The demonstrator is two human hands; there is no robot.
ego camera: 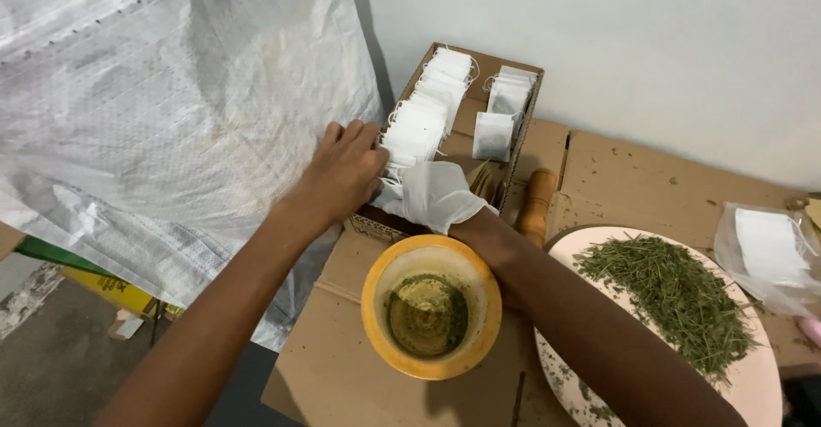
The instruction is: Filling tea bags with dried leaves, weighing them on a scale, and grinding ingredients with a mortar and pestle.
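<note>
My left hand (344, 173) is bare and rests on the near left corner of a cardboard box (531, 117), fingers against the front of a row of white filled sachets (425, 115). My right hand (436, 193) wears a white glove and reaches into the same near end of the box, touching the nearest sachets. Whether it grips one is hidden by the glove. A second, shorter row of sachets (505, 106) stands at the box's right side.
A yellow mortar (431, 307) with ground green-brown powder sits in front of the box. A wooden pestle (536, 206) lies beside it. A round pale tray (761, 382) carries dried green herbs (671, 294). A plastic bag (770, 256) of empty sachets is at right; a white woven sack (162, 111) at left.
</note>
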